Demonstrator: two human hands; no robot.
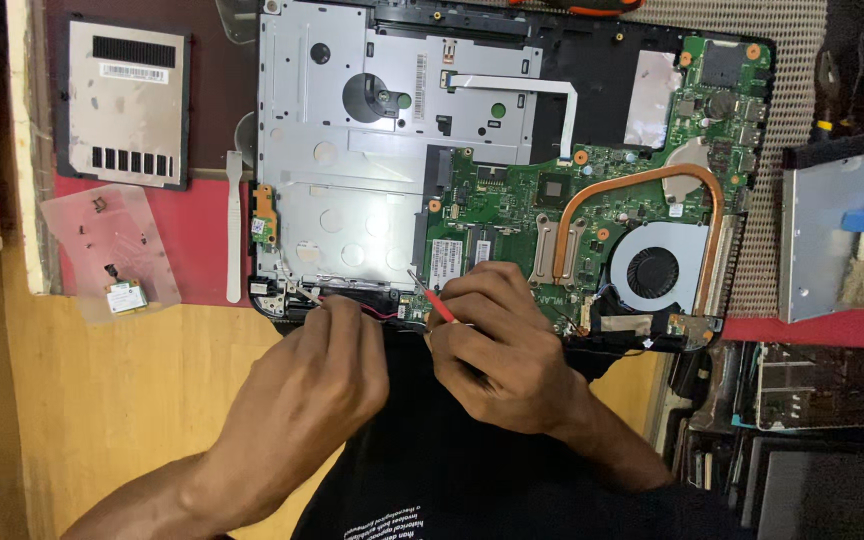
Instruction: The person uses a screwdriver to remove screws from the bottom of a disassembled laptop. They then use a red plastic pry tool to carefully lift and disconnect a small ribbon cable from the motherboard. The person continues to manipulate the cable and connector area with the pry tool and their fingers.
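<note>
At lower centre, right hand grips a screwdriver, left hand pinches a cable; laptop opened, circuit board still mounted.

Our left hand lies knuckles up at the near edge of the desk, fingers curled and fingertips pinched together ahead of it. Our right hand sits just beside it, fingers folded tight in a pinching grip, wrist bent, forearm running back toward our body.

Right hand fingers pinch a red screwdriver over the opened laptop. Left hand fingers touch the laptop's near edge, just left of the screwdriver tip.
</note>
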